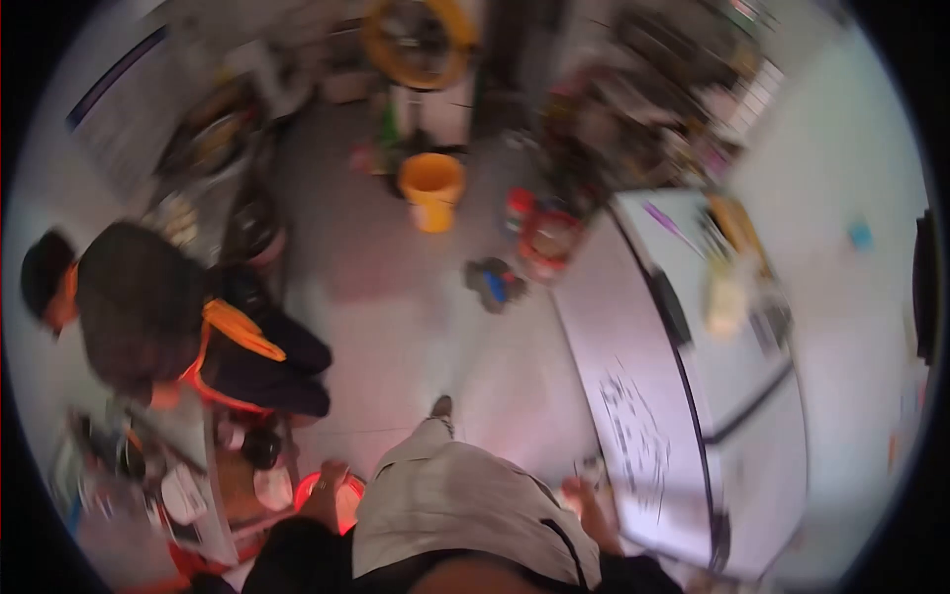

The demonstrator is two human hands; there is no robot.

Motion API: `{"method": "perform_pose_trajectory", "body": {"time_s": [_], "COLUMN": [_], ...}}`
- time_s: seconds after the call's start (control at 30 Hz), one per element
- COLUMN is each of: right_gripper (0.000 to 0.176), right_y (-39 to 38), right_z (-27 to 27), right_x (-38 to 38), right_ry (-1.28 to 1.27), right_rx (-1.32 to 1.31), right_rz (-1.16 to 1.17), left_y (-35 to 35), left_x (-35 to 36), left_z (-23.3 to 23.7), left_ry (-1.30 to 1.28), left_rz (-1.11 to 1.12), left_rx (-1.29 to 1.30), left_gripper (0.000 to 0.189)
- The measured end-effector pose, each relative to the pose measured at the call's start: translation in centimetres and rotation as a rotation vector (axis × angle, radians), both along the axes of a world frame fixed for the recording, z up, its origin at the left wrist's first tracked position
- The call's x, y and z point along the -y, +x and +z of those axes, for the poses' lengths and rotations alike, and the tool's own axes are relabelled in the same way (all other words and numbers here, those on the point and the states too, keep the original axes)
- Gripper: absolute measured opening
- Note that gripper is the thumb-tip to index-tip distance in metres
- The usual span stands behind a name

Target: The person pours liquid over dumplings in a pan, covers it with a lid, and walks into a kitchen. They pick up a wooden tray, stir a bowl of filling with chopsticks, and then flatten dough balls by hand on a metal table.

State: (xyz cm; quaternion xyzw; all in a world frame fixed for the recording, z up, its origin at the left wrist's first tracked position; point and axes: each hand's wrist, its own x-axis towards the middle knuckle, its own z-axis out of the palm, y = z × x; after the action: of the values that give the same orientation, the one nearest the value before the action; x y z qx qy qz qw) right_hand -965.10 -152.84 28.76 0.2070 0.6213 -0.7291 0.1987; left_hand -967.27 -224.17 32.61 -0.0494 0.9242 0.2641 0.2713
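Note:
My left hand [330,482] hangs beside my left thigh, over a red-rimmed basin [348,507] with something pale inside. Blur hides how the fingers lie against the rim. On the other side, my right hand [590,507] is down near my right hip, close to the front of a white chest freezer [633,426]. Its fingers are smeared by motion too. Pale apron cloth [445,505] covers my front, and one shoe [442,406] shows ahead on the floor.
At the left, a person in dark clothes [143,297] bends by a counter [223,475] with containers. An orange bucket [432,183] stands ahead, below a yellow round fan [418,40]. A red basket [547,243] and a dark-blue item [493,284] are on the floor by the freezer.

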Motion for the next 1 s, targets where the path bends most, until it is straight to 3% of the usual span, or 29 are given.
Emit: {"method": "perform_pose_trajectory", "body": {"time_s": [0.03,0.07,0.1,0.13,0.17,0.23,0.27,0.3,0.33,0.37,0.4,0.43,0.47,0.5,0.53,0.6,0.63,0.67,0.7,0.73,0.77,0.83,0.87,0.93,1.0], "right_gripper": [0.013,0.013,0.014,0.016,0.017,0.023,0.022,0.022,0.022,0.018,0.015,0.027,0.019,0.013,0.011,0.026,0.026,0.026,0.025,0.024,0.024,0.026,0.027,0.028,0.029], "right_y": [-1.7,-3.1,-4.7,-6.8,-8.5,-9.6,-12.6,-15.8,-20.3,-23.9,-26.3,-29.2,-33.2,-37.3,-41.3,-49.5,-53.5,-56.8,-60.1,-63.7,-66.4,-71.8,-74.2,-78.4,-81.2], "right_z": [-2.0,-4.4,-6.5,-6.9,-7.0,-1.1,1.9,5.4,12.3,16.1,15.5,16.3,19.8,23.3,21.0,25.3,28.3,29.3,30.4,31.1,32.0,31.1,30.5,29.6,28.5], "right_x": [-1.6,-2.8,-4.2,-4.7,-6.0,-5.3,-4.3,-3.0,0.5,1.8,1.9,1.5,1.3,1.1,-2.4,-5.9,-8.0,-11.6,-15.0,-18.6,-21.9,-30.0,-33.5,-39.1,-41.8], "right_ry": [0.140,0.418,0.608,0.730,0.834,1.024,0.828,0.570,0.403,0.403,0.322,0.403,0.365,0.324,-0.042,-0.141,-0.061,-0.051,-0.175,-0.339,-0.551,-0.599,-0.690,-0.860,-0.794], "right_rx": [0.039,0.067,0.052,0.022,-0.155,-0.497,-0.192,0.084,0.263,0.261,0.282,0.125,0.035,-0.054,-0.034,-0.196,-0.268,-0.307,-0.386,-0.461,-0.515,-0.585,-0.530,-0.388,-0.463], "right_rz": [0.110,0.301,0.466,0.586,0.730,0.973,0.773,0.421,0.057,0.072,-0.186,-0.128,-0.166,-0.199,-0.362,-0.557,-0.570,-0.591,-0.641,-0.725,-0.776,-0.802,-0.948,-1.221,-1.303], "left_y": [-4.6,-8.5,-14.1,-18.3,-23.2,-31.1,-34.8,-38.3,-41.0,-43.8,-46.6,-48.6,-50.0,-51.3,-52.0,-52.8,-53.3,-52.2,-51.3,-50.2,-49.2,-48.4,-48.4,-49.3,-48.7], "left_x": [-0.7,-1.5,-2.9,-4.9,-5.9,-7.5,-8.9,-10.3,-11.2,-12.6,-15.0,-17.3,-18.8,-20.3,-21.2,-22.0,-21.8,-22.5,-19.5,-18.9,-19.9,-22.6,-24.0,-26.0,-25.8], "left_z": [0.1,-0.3,1.4,2.4,3.7,2.5,2.3,3.4,3.4,3.2,2.8,4.3,6.5,8.2,7.9,5.8,5.5,4.6,-1.5,-3.3,-1.2,4.1,5.7,6.8,6.0], "left_ry": [0.164,0.089,0.323,0.479,0.454,0.381,0.360,0.341,0.393,0.456,0.533,0.663,0.779,0.651,0.694,0.743,0.486,0.513,0.705,0.622,0.567,0.493,0.471,0.518,0.653], "left_rz": [0.380,0.203,0.640,0.850,0.869,0.639,0.578,0.503,0.509,0.491,0.458,0.523,0.590,0.511,0.518,0.488,0.306,0.475,0.491,0.748,0.777,0.903,0.999,1.086,1.084], "left_rx": [0.205,-0.078,0.150,0.002,0.047,-0.092,-0.141,-0.186,-0.248,-0.298,-0.332,-0.233,-0.118,-0.080,-0.111,-0.133,-0.101,-0.037,0.017,0.258,0.313,0.357,0.353,0.334,0.289], "left_gripper": [0.036,0.034,0.032,0.029,0.018,0.019,0.016,0.013,0.012,0.011,0.010,0.009,0.009,0.010,0.011,0.018,0.025,0.029,0.025,0.016,0.012,0.009,0.009,0.008,0.008]}}
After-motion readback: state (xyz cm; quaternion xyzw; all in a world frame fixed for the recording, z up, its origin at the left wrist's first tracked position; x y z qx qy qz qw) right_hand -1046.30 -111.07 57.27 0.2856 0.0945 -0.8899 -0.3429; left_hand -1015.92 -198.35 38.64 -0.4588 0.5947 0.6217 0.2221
